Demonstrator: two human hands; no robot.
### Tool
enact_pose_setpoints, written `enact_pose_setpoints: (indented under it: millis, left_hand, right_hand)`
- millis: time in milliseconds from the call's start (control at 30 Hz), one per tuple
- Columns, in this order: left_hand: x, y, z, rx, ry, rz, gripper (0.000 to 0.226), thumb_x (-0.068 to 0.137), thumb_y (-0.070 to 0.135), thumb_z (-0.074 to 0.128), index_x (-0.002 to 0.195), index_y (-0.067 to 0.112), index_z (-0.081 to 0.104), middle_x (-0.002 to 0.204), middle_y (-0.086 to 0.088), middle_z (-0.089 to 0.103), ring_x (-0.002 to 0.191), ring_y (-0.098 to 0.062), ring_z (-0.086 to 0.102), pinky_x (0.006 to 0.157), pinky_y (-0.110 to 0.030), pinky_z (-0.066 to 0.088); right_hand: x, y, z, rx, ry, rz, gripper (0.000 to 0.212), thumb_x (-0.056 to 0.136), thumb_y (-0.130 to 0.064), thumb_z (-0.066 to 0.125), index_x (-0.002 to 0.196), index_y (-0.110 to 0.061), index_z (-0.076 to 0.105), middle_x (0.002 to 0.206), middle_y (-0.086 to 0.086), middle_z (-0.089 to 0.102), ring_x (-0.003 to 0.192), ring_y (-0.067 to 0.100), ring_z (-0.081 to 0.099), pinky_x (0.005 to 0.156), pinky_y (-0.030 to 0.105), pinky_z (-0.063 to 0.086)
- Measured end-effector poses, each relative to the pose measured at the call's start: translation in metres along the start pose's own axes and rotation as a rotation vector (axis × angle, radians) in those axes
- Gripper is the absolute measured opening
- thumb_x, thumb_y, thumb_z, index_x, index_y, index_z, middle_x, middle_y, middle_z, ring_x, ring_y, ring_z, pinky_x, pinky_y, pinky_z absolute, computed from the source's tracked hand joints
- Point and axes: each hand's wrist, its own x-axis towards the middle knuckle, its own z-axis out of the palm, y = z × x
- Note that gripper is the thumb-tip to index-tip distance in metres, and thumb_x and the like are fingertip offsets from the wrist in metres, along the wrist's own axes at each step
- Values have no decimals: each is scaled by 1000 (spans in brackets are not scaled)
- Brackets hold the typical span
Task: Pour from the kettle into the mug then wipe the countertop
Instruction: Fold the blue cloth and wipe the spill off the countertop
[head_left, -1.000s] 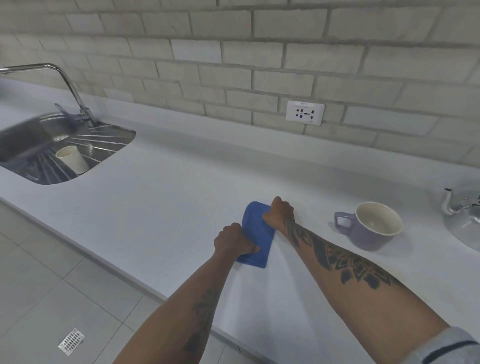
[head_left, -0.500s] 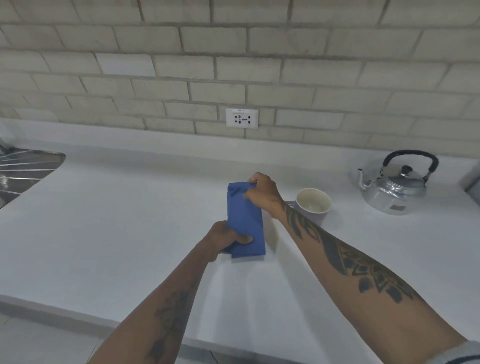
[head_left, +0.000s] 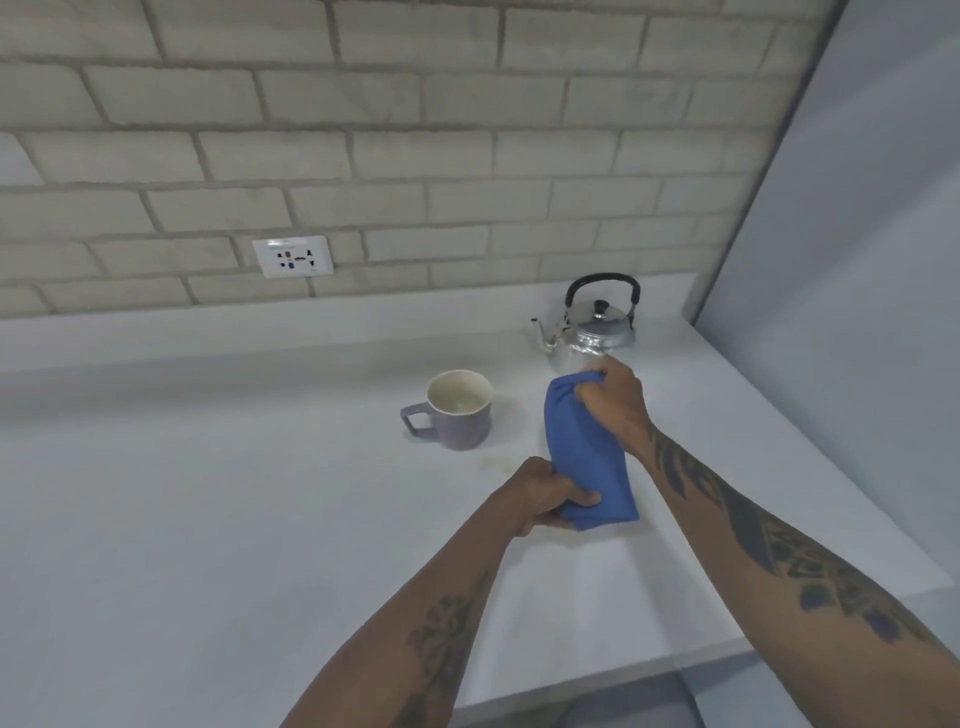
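A folded blue cloth (head_left: 584, 452) is stretched between both hands just above the white countertop (head_left: 208, 519). My left hand (head_left: 540, 496) grips its near end and my right hand (head_left: 613, 397) pinches its far end. Left of the cloth stands a lilac mug (head_left: 460, 410) with a cream inside and its handle pointing left. A shiny steel kettle (head_left: 597, 327) with a black handle sits behind my right hand near the back corner, spout to the left. A faint damp smear (head_left: 498, 464) shows on the counter between mug and cloth.
A brick-tiled wall with a white power socket (head_left: 292, 256) runs along the back. A plain grey side wall (head_left: 857, 260) closes the counter on the right. The counter's front edge (head_left: 597, 675) runs across the bottom right.
The view has swung right, so the sink is gone and the kettle and side wall are in sight. Both hands have carried the cloth rightwards past the mug, which is now on its left.
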Motion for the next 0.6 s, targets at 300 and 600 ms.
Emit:
enact_pose_setpoints:
  millis: [300, 600]
  left_hand:
    - [23, -2, 44, 328, 6, -113, 40, 83, 16, 73, 117, 0, 60, 98, -14, 69, 73, -24, 69, 83, -38, 61]
    - [-20, -47, -76, 891, 630, 179, 24, 89, 17, 45, 96, 30, 63, 109, 8, 66, 103, -18, 60, 88, -36, 49]
  right_hand:
    - [9, 59, -35, -192, -25, 119, 26, 82, -13, 57, 109, -14, 60, 100, 4, 63, 100, 26, 59, 75, 31, 48]
    - [-38, 115, -1, -553, -241, -176, 40, 101, -16, 44, 140, -6, 46, 146, 8, 47, 134, 26, 43, 109, 25, 27]
